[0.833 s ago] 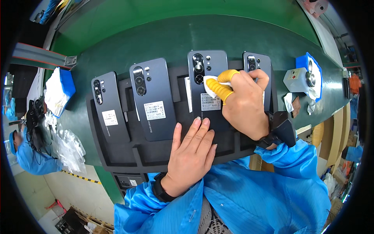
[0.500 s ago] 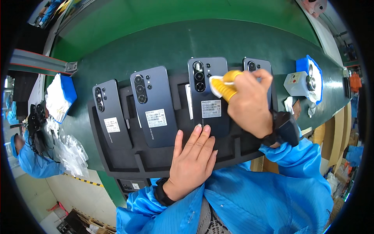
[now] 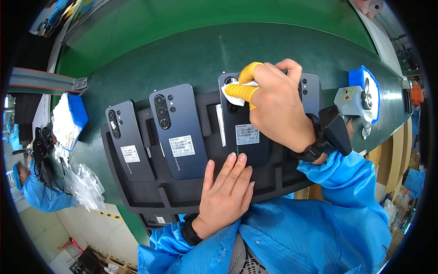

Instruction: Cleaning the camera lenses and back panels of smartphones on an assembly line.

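Several dark blue smartphones lie back side up in a row on a black foam tray [image 3: 137, 196]. My right hand [image 3: 280, 102], with yellow finger cots on its fingers, pinches a white wiping cloth [image 3: 234, 95]. It presses the cloth on the camera lenses of the third smartphone [image 3: 246, 155] from the left. My left hand [image 3: 226, 196] lies flat, fingers stretched out, its fingertips at that phone's lower edge. To the left lie another smartphone [image 3: 180, 118] and the leftmost smartphone [image 3: 130, 137]. Behind my right hand the rightmost smartphone [image 3: 311, 86] is partly hidden.
At the right stand a white bottle [image 3: 347, 98] with a metal top and a blue bin [image 3: 358, 75]. A blue box of white cloths [image 3: 68, 118] and clear plastic bags [image 3: 84, 185] lie at the left. Another person's blue sleeve [image 3: 43, 194] shows at the far left.
My right hand has moved left with the cloth, from beside the lenses onto them. My left hand stays flat at the phone's lower edge. The view has shifted slightly.
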Motion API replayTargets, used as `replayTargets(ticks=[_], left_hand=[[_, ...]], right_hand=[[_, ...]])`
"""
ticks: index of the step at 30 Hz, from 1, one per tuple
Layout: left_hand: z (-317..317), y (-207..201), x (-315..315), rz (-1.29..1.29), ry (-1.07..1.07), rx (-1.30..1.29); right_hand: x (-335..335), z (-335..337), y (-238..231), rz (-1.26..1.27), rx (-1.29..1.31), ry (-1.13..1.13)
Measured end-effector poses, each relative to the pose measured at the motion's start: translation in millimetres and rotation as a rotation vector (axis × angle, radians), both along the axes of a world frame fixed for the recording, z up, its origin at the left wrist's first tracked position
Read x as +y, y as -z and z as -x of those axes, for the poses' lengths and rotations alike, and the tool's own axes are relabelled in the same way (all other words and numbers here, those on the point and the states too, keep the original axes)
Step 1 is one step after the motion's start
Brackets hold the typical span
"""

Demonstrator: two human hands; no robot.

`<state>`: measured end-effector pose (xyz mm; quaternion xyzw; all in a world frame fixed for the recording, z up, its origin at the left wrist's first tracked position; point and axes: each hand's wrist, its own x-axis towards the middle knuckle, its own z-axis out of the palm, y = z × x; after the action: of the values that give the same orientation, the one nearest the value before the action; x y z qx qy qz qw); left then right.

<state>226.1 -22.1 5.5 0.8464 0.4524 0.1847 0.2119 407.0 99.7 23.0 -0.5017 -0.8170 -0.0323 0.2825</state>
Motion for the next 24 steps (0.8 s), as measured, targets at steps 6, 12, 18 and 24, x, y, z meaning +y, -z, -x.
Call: replayTargets(ticks=[6, 12, 18, 24], left_hand=[[-1, 1, -1, -0.015, -0.003, 0.023], [-1, 0, 0, -0.002, 0.003, 0.015], [-1, 0, -1, -0.003, 0.001, 0.014], [-2, -2, 0, -0.001, -0.003, 0.019]], right_hand=[[-5, -12, 4, -0.042, -0.027, 0.030], [-10, -8, 12, -0.147, -0.071, 0.093], [-11, -4, 15, -0.210, -0.159, 0.111], [5, -1, 14, -0.248, -0.154, 0.095]])
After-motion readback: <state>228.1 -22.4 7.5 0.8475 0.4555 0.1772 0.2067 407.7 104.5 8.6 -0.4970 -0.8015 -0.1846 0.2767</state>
